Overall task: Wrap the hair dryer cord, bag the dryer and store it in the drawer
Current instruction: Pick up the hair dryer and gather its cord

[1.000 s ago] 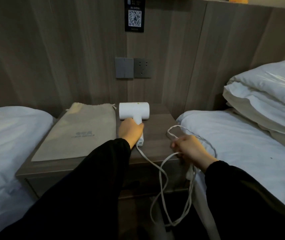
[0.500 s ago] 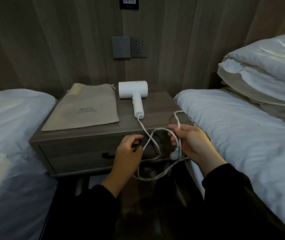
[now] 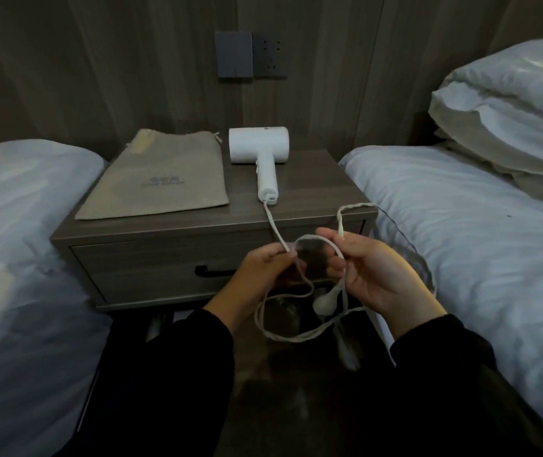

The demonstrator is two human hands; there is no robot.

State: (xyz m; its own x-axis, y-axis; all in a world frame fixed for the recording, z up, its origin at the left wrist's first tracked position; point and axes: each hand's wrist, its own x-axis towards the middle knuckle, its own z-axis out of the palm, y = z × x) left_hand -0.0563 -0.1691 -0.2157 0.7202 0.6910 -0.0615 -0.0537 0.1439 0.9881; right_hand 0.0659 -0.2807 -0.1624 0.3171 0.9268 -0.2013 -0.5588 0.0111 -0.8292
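A white hair dryer lies on the wooden nightstand, handle toward me. Its white cord runs off the front edge into my hands. My left hand pinches the cord just below the tabletop edge. My right hand holds several loops of cord, with the white plug dangling beneath it. A flat beige drawstring bag rests on the left half of the nightstand. The drawer below is closed, with a dark handle.
White beds flank the nightstand, left bed and right bed, with stacked pillows at the far right. A switch and wall socket sit on the wood panel behind. Dark floor lies below my arms.
My left hand left the dryer handle and came forward to take the cord. Both hands now hold the cord in front of the drawer, with loops gathered in my right hand.
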